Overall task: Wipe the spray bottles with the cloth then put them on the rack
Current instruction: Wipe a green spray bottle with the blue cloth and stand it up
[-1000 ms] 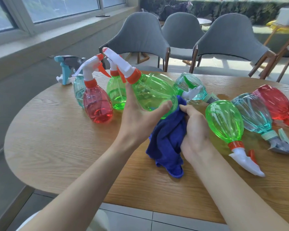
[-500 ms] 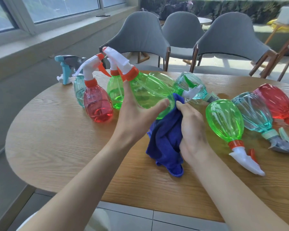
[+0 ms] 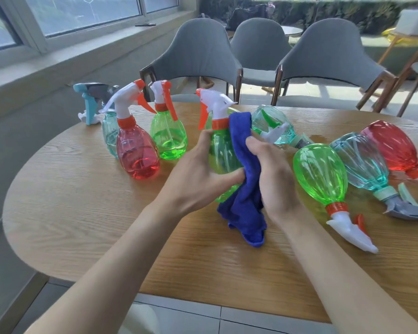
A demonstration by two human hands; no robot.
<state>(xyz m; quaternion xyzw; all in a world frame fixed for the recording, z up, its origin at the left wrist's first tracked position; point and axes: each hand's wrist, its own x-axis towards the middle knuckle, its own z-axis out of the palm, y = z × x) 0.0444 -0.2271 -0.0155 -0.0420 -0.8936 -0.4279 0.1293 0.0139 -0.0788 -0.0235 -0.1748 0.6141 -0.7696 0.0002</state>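
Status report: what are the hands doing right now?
Left hand grips green bottle. Right hand holds blue cloth against it. Other bottles close on both sides.

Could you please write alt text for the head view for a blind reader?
The left hand grips an upright translucent green plastic spray bottle while the right hand presses a blue cloth against it, at a round wooden table.

The left forearm (image 3: pixel 111 268) and right forearm (image 3: pixel 336 268) are slender and bare all the way to the lower edge. The left hand (image 3: pixel 198 172) and right hand (image 3: pixel 273 179) are bare too. A whitish patch (image 3: pixel 141 319) below, perhaps clothing, is too blurred to tell.
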